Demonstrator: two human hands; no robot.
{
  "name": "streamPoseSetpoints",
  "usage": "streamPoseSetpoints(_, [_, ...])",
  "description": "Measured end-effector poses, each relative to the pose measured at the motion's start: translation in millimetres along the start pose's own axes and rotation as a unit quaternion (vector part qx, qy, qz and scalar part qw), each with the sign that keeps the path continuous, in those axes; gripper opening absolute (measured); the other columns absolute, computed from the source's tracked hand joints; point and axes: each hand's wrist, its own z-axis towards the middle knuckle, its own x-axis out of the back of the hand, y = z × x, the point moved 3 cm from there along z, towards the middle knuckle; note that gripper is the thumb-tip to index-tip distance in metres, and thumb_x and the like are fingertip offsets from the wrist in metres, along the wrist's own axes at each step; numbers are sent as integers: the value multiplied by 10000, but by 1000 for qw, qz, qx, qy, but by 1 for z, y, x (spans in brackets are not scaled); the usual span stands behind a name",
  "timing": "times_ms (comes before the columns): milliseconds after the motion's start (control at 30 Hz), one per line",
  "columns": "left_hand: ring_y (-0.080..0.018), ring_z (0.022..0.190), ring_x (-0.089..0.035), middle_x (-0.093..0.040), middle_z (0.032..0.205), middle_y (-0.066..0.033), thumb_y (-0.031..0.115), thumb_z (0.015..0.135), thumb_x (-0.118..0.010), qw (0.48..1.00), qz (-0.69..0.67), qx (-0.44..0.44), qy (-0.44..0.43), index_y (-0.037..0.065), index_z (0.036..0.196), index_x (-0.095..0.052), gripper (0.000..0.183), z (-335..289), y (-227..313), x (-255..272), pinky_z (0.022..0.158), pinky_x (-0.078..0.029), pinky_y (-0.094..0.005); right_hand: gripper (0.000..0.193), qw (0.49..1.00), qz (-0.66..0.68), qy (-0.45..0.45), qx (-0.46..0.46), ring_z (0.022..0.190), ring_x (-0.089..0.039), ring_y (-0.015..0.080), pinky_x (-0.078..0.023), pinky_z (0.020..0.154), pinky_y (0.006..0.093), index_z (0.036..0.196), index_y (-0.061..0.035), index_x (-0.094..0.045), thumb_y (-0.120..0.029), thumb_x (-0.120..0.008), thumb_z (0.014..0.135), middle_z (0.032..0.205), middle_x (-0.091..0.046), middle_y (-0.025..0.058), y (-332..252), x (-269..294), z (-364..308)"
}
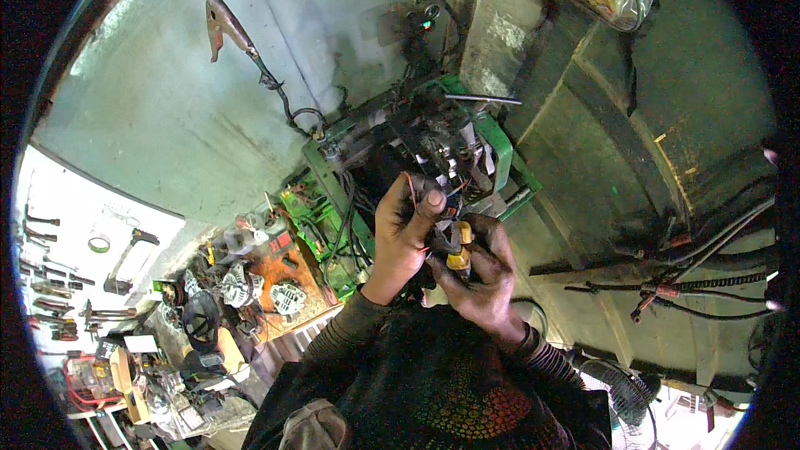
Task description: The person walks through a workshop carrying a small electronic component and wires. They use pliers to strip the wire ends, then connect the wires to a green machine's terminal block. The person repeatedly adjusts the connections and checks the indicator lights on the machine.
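My left hand [400,237] is raised in front of my chest, its thumb and fingers pinched around a thin red wire [411,187]. Close beside it, my right hand [482,277] is closed around a small tool with a yellow and black handle [459,259]; I cannot make out its working end. Between the two hands, dark parts are partly hidden by the fingers. Just beyond them stands a green metal frame [502,150] crowded with black cables and small metal parts [442,150].
A wooden board [312,271] at the left carries round metal machine parts [287,296]. Hand tools hang on a white wall panel [125,217] farther left. A large clamp [229,25] hangs on a cable at upper left. Cables [692,287] and a fan [621,392] are at the right.
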Motion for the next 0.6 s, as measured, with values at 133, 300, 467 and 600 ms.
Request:
streamPoseSetpoints(133, [-72, 794, -544, -614, 888, 14, 305, 967, -671, 1000, 23, 1, -5, 37, 1015, -599, 281, -1, -4, 3, 717, -449, -240, 397, 998, 14, 8, -54, 1075, -599, 325, -490, 921, 399, 1043, -6, -707, -46, -813, 663, 1206, -597, 166, -2, 0, -1])
streamPoseSetpoints(300, [-107, 964, -569, -639, 1046, -22, 299, 979, -619, 1000, 22, 20, -6, 11, 1208, -605, 368, 4, -5, 19, 863, -454, -276, 309, 972, 90, 35, -213, 1020, -627, 255, -508, 884, 361, 1045, -1, -692, -57, -804, 762, 1117, -638, 110, 11, 5, 2])
streamPoseSetpoints(467, [-108, 987, -580, -653, 1053, -35, 259, 927, -690, 979, -20, 44, -197, 6, 1199, -622, 377, 0, 1, 11, 886, -463, -276, 247, 939, 200, 101, -260, 938, -617, 144, -509, 831, 288, 1039, -4, -694, 6, -766, 803, 1066, -644, 43, 25, 10, 4])
streamPoseSetpoints(600, [-102, 792, -613, -693, 844, 5, 197, 812, -826, 976, 140, 104, -130, 35, 887, -686, 228, -2, -5, -3, 756, -479, -281, 289, 935, 213, 109, -261, 941, -622, 152, -516, 830, 304, 1087, -6, -667, 46, -728, 809, 1056, -653, 45, 29, 9, 3])
